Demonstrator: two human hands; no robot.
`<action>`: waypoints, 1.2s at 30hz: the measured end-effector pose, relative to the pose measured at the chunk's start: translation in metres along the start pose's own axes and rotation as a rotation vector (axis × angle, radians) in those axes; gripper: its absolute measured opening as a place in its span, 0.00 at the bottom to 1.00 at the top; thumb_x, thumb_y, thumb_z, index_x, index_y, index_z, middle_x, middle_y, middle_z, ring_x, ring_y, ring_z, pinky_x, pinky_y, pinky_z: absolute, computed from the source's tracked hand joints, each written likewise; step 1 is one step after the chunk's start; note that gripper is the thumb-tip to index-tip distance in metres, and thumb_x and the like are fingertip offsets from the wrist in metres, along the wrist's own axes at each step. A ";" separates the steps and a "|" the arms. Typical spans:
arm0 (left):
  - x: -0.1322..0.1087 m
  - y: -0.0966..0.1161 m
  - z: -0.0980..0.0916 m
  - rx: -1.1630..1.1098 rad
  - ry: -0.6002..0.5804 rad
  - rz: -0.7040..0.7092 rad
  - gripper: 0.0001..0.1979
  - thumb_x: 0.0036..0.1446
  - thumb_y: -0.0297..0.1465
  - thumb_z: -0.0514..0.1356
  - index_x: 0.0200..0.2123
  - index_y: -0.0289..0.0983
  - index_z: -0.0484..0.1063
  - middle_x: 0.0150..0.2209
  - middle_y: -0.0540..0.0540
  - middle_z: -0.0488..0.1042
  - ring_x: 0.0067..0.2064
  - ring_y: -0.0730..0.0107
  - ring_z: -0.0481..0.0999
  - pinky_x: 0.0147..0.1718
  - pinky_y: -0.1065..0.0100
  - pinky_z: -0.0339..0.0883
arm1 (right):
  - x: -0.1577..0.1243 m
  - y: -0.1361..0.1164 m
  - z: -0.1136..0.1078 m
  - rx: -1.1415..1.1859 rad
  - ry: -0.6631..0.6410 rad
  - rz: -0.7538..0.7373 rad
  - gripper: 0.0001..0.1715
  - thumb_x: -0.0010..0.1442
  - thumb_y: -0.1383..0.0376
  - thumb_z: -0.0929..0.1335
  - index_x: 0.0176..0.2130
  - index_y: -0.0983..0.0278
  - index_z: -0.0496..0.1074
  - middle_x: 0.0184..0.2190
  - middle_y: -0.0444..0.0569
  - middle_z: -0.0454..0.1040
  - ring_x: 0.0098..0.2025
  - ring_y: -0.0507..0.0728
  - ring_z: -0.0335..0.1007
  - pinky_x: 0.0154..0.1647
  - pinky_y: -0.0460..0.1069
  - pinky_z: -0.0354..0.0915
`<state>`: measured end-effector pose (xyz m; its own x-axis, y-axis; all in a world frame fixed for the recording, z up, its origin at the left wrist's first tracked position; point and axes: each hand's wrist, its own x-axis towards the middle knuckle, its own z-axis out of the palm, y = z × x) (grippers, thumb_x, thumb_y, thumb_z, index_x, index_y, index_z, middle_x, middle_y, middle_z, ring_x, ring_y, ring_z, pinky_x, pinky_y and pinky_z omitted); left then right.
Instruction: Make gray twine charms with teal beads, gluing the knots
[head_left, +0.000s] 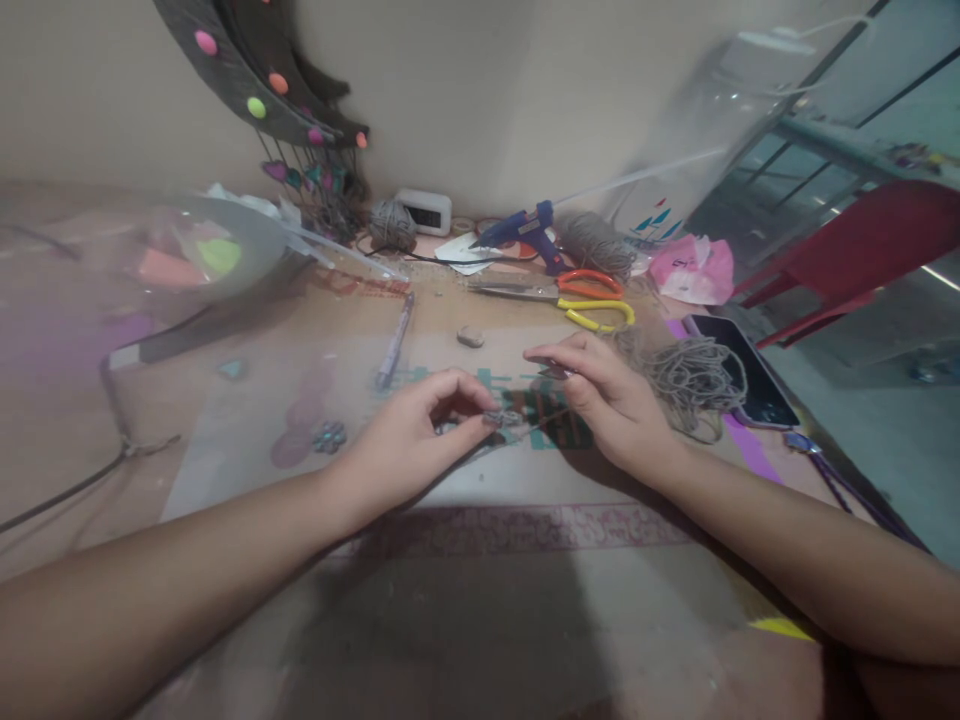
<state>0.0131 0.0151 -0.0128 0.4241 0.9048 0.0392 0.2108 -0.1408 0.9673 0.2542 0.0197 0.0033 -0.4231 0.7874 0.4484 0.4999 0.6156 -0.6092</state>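
Observation:
Thumb and forefinger of my left hand (424,435) pinch a small piece of looped grey yarn (510,418) above the middle of the table. A thin strand runs from that piece rightward to my right hand (611,400). The right fingers are closed on the strand, forefinger stretched forward; a small dark, pointed bit shows at the fingertips, too blurred to name. Just beyond my right hand lies a loose heap of grey yarn (697,375). A beaded flower-like piece (328,436) rests left of my left hand. Ahead of both hands is a small pebble-like object (470,338).
Scissors (592,297) with orange and yellow handles lie ahead, beside a blue glue gun (529,235). A pen (395,340) is at centre left. A phone (746,370) lies by the right edge, a red chair (862,255) beyond. A plastic-covered bowl (247,245) stands left.

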 end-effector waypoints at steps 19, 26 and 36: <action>-0.001 0.003 0.002 -0.003 0.003 -0.021 0.05 0.60 0.33 0.63 0.37 0.37 0.73 0.38 0.48 0.78 0.40 0.67 0.77 0.39 0.67 0.69 | -0.003 -0.004 -0.004 -0.237 -0.002 -0.165 0.23 0.74 0.55 0.59 0.54 0.60 0.76 0.37 0.52 0.75 0.40 0.58 0.71 0.42 0.54 0.67; -0.001 0.005 0.001 0.080 0.042 -0.014 0.05 0.59 0.33 0.63 0.36 0.38 0.73 0.36 0.48 0.79 0.38 0.66 0.78 0.37 0.66 0.69 | -0.007 0.000 -0.011 -0.431 0.006 -0.325 0.19 0.73 0.58 0.61 0.55 0.57 0.75 0.35 0.50 0.77 0.36 0.57 0.70 0.37 0.55 0.58; -0.001 0.008 0.002 0.092 0.055 -0.016 0.04 0.58 0.32 0.62 0.35 0.38 0.73 0.35 0.48 0.79 0.37 0.67 0.77 0.36 0.67 0.68 | -0.007 -0.002 -0.008 -0.518 0.020 -0.376 0.18 0.72 0.58 0.63 0.55 0.55 0.75 0.35 0.49 0.76 0.36 0.57 0.69 0.39 0.55 0.56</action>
<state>0.0158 0.0121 -0.0060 0.3711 0.9277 0.0399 0.2987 -0.1600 0.9408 0.2619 0.0136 0.0062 -0.6293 0.5117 0.5850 0.6226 0.7824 -0.0146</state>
